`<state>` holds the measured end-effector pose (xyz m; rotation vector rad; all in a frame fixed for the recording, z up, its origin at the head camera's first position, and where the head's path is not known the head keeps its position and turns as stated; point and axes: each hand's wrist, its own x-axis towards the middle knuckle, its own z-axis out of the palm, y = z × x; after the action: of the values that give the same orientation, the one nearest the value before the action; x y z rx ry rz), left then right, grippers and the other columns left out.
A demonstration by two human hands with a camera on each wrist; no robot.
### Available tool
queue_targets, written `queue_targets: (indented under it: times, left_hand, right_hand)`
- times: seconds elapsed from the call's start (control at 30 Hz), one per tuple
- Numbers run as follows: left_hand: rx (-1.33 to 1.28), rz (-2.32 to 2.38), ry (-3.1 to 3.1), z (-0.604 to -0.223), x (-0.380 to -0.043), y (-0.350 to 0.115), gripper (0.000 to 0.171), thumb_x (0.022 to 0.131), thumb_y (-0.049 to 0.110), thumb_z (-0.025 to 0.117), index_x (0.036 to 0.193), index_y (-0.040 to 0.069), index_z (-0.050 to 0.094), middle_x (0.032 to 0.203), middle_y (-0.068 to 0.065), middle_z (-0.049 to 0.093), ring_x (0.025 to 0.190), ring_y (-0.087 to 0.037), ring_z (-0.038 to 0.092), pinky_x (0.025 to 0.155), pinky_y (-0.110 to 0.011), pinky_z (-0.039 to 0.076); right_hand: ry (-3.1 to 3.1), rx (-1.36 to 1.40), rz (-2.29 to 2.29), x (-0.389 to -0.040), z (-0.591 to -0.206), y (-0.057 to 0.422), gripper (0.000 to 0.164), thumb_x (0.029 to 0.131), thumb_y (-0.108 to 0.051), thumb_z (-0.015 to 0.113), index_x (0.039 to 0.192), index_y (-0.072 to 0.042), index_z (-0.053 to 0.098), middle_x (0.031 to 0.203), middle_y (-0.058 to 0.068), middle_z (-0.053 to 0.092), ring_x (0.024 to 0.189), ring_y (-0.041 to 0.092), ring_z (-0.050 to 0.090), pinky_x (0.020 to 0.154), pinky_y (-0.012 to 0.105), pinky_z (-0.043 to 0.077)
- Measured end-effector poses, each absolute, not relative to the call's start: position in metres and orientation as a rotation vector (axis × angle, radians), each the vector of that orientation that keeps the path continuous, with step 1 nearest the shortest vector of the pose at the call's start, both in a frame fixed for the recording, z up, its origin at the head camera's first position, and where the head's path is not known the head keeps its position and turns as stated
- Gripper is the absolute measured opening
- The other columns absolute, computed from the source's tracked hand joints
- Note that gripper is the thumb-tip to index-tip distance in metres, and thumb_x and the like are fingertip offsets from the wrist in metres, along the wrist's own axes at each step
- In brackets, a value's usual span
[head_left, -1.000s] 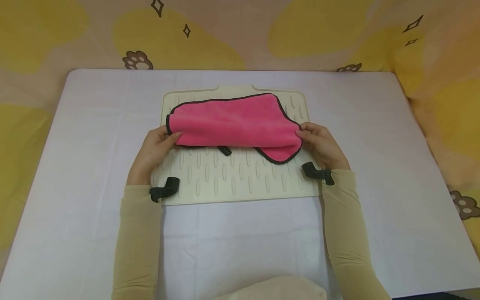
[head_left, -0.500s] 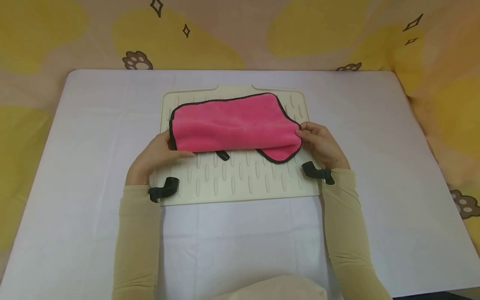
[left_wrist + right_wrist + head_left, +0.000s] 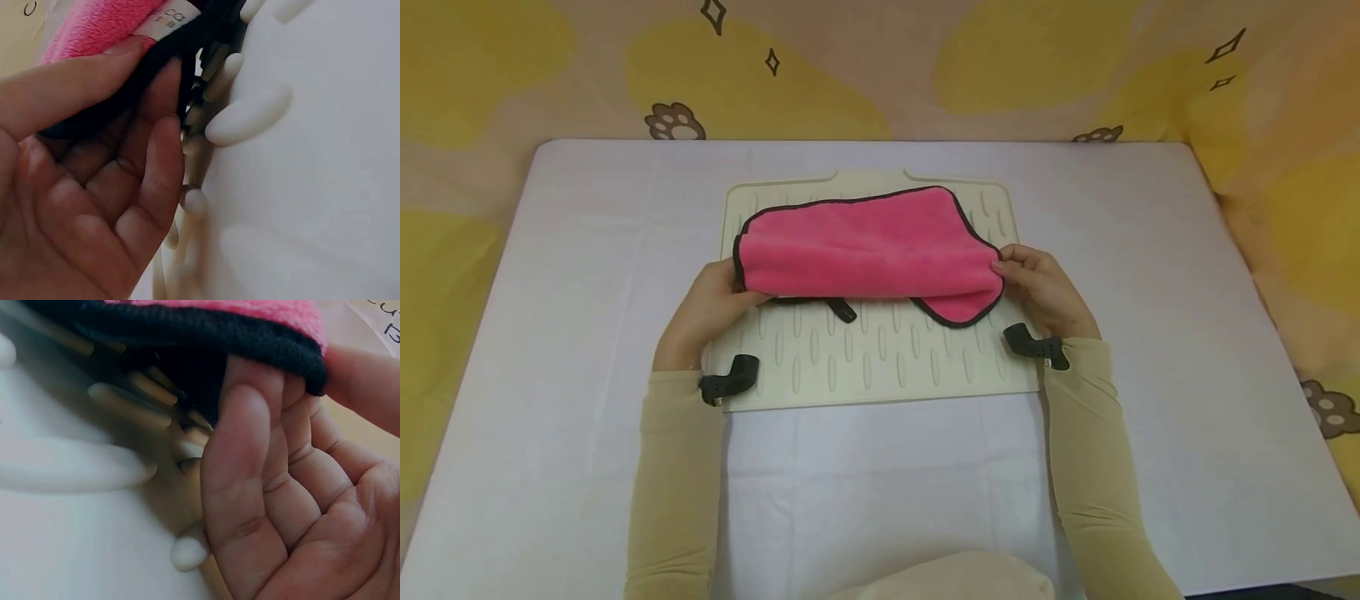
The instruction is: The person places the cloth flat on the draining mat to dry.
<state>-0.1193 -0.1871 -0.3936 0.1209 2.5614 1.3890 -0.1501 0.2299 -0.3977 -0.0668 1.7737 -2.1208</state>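
A folded pink towel [image 3: 850,250] with black edging lies across a cream ribbed mat [image 3: 865,367]. My left hand [image 3: 700,308] holds its left end, the thumb on top of the black edging and the fingers underneath. Beside that thumb, the left wrist view shows a white label [image 3: 167,20] with printed letters on the towel. At the other end, my right hand [image 3: 1045,287] pinches the towel's edge between thumb and fingers. A rounded corner of the towel droops near this hand. From under the front fold pokes a short black loop [image 3: 842,310].
The mat rests on a white-covered table [image 3: 887,475], its raised ribs close under both hands. A yellow patterned curtain [image 3: 850,67] stands behind the table and along its sides. Black wrist mounts [image 3: 730,379] sit at both sleeve cuffs.
My left thumb came off the towel's top, stretched out along the front fold, then drew back to the left end. The black loop shows more below the fold. My right hand stays put.
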Motion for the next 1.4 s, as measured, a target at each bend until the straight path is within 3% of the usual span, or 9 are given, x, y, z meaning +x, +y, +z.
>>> queue_targets:
  times: [0.13,0.27,0.43,0.6,0.73,0.9,1.17,1.27,1.4]
  left_hand:
    - [0.130,1.515,2.427,-0.391,-0.117,-0.189,0.039,0.090,0.007,0.061,0.125,-0.006,0.050,0.108,-0.017,0.061,0.086,-0.010,0.056,0.078,-0.019,0.044]
    - [0.166,1.660,2.299,-0.390,-0.116,-0.192,0.039,0.092,0.003,0.055,0.127,-0.009,0.045,0.099,-0.005,0.061,0.084,-0.009,0.057,0.079,-0.018,0.044]
    - [0.165,1.846,2.181,-0.389,-0.114,-0.200,0.015,0.091,0.000,0.055,0.104,0.003,0.063,0.085,0.006,0.063,0.084,-0.012,0.055,0.080,-0.020,0.042]
    - [0.091,1.922,2.140,-0.386,-0.113,-0.201,0.029,0.090,-0.001,0.052,0.079,0.021,0.069,0.077,0.008,0.058,0.082,-0.012,0.048,0.075,-0.024,0.039]
    - [0.094,1.732,2.244,-0.383,-0.113,-0.200,0.013,0.091,0.010,0.056,0.096,0.004,0.067,0.084,0.005,0.059,0.089,-0.013,0.047,0.081,-0.025,0.037]
    - [0.175,1.311,2.405,-0.379,-0.112,-0.199,0.051,0.084,0.029,0.073,0.119,-0.003,0.054,0.101,-0.009,0.063,0.092,-0.019,0.055,0.082,-0.027,0.043]
    - [0.322,1.145,2.424,-0.378,-0.112,-0.193,0.079,0.073,0.023,0.083,0.134,-0.002,0.040,0.123,-0.017,0.053,0.113,-0.030,0.047,0.100,-0.047,0.035]
    - [0.335,1.091,2.469,-0.378,-0.113,-0.192,0.073,0.075,0.021,0.081,0.133,-0.001,0.042,0.121,-0.017,0.053,0.110,-0.031,0.048,0.098,-0.049,0.036]
    - [0.299,1.015,2.562,-0.378,-0.114,-0.188,0.045,0.080,0.021,0.074,0.116,0.000,0.056,0.106,-0.016,0.060,0.097,-0.029,0.053,0.089,-0.044,0.041]
  right_hand:
    - [1.761,-0.076,-2.128,-0.151,-0.398,0.230,0.011,0.094,-0.001,0.053,0.087,-0.006,0.060,0.074,-0.002,0.064,0.069,0.008,0.056,0.063,0.019,0.047]
    - [1.772,-0.067,-2.126,-0.150,-0.397,0.230,0.010,0.094,-0.002,0.055,0.087,-0.006,0.061,0.074,-0.002,0.063,0.069,0.008,0.056,0.063,0.019,0.047]
    - [1.764,-0.068,-2.136,-0.150,-0.397,0.231,0.009,0.093,-0.002,0.056,0.087,-0.006,0.061,0.073,-0.002,0.063,0.069,0.008,0.056,0.063,0.020,0.047]
    - [1.763,-0.071,-2.143,-0.150,-0.397,0.230,0.010,0.093,-0.001,0.055,0.086,-0.006,0.061,0.073,-0.002,0.063,0.068,0.008,0.056,0.063,0.020,0.048]
    - [1.769,-0.064,-2.150,-0.150,-0.398,0.230,0.010,0.093,-0.001,0.055,0.086,-0.005,0.061,0.073,-0.001,0.062,0.067,0.008,0.056,0.062,0.021,0.047]
    - [1.772,-0.056,-2.145,-0.150,-0.398,0.231,0.007,0.093,-0.003,0.057,0.087,-0.005,0.061,0.074,-0.001,0.063,0.067,0.008,0.056,0.062,0.020,0.047]
    - [1.775,-0.054,-2.129,-0.150,-0.397,0.231,0.006,0.093,-0.003,0.057,0.088,-0.005,0.061,0.075,-0.001,0.062,0.069,0.008,0.056,0.063,0.020,0.047]
    - [1.777,-0.055,-2.124,-0.150,-0.396,0.231,0.006,0.093,-0.003,0.057,0.088,-0.005,0.061,0.075,-0.001,0.063,0.069,0.008,0.056,0.063,0.020,0.048]
    - [1.757,-0.064,-2.131,-0.151,-0.397,0.231,0.007,0.093,-0.002,0.056,0.089,-0.005,0.061,0.076,-0.001,0.064,0.069,0.008,0.057,0.064,0.020,0.048]
